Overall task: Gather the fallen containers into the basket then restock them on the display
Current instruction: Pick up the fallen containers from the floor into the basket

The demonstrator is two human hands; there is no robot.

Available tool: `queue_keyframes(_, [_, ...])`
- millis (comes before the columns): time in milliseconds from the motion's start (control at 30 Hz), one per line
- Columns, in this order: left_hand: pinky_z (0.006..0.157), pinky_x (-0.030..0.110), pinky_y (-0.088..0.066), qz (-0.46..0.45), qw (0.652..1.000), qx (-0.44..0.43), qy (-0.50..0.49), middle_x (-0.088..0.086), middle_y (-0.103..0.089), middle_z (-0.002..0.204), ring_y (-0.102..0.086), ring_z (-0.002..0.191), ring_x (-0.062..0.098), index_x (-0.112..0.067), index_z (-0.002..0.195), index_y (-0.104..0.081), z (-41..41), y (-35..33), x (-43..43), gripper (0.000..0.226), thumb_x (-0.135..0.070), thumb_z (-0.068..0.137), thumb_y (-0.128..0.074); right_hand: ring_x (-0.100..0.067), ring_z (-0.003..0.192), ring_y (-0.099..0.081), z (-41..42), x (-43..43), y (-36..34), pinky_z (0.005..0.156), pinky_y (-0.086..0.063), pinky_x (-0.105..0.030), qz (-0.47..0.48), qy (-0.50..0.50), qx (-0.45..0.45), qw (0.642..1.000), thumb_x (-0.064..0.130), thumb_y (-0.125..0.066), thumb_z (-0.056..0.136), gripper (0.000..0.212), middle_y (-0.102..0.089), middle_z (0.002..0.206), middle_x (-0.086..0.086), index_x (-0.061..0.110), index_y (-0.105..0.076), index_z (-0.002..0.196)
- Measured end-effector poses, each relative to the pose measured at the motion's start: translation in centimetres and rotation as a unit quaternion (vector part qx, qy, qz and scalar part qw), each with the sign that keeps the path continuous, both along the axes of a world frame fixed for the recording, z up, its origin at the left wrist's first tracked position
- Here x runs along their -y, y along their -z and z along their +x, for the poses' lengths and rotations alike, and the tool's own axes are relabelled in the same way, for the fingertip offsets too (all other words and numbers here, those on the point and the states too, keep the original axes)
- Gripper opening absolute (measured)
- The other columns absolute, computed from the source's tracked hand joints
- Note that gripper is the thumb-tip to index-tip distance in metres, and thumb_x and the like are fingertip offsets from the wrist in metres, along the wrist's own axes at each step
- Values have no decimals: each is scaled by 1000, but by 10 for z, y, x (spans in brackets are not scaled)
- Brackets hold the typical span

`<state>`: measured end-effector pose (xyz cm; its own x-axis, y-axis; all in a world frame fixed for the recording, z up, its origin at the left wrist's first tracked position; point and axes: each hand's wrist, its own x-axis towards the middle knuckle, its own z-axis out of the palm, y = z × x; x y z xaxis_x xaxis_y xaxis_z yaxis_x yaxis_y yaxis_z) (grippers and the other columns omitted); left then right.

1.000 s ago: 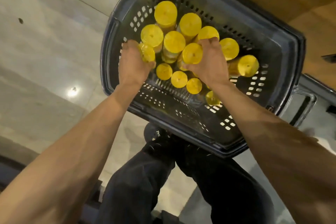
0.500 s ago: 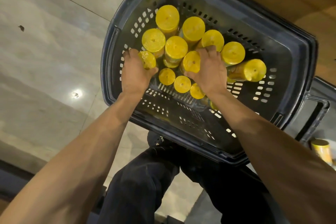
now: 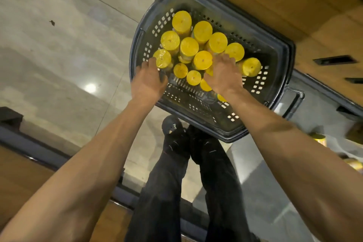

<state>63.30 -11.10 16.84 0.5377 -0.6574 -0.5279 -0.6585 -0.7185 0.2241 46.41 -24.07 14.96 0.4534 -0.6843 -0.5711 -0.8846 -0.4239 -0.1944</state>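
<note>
As the jars (image 3: 202, 30) stand packed in the basket (image 3: 261, 45), restocking seems in hand; left hand (image 3: 149, 82) curls round an edge jar (image 3: 163, 59); right hand (image 3: 224, 76) bends over others, grip hidden. Next move needs a firm, upright lift.

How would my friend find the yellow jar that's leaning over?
Look in the dark basket on the floor. The leaning jar sits just right of the right hand, at the group's edge. Its neighbours stand upright; it alone tips sideways.
</note>
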Motion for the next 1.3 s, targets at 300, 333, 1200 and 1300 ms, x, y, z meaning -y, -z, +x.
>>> queue_keyframes(300, [92, 49, -42, 41, 992, 47, 108, 17, -53, 128, -47, 120, 38, -10, 130, -49, -12, -170, 26, 49, -40, 92, -53, -34, 122, -42, -27, 16, -179, 93, -42, -44, 6, -4, -39, 999, 39, -54, 92, 46, -46, 129, -13, 11, -51, 130])
queue_keyframes(333, [92, 49, -42, 35, 992, 45, 110, 17, -53, 128, -47, 120, 37, -11, 130, -49, -13, -188, 29, 49, -41, 92, -53, -34, 122, -43, -30, 17, -199, 93, -42, -44, -1, -1, -38, 999, 38, -53, 92, 46, -47, 129, -13, 11, -52, 129])
queue_keyframes(1200, [100, 51, -39, -133, 829, 131, 527, 10, -52, 134, -45, 127, 33, -17, 134, -47, -157, -474, 72, 53, -48, 92, -52, -36, 131, -39, -204, -91, -484, 104, -38, -50, -147, 264, 3, 953, 45, -54, 94, 56, -42, 141, -15, 10, -44, 137])
queue_keyframes(1300, [100, 51, -39, -145, 793, 124, 578, 11, -52, 132, -45, 125, 34, -16, 133, -47, -201, -490, 68, 52, -49, 92, -52, -36, 131, -38, -248, -118, -494, 105, -38, -51, -153, 323, -5, 934, 48, -55, 92, 58, -40, 142, -16, 10, -46, 134])
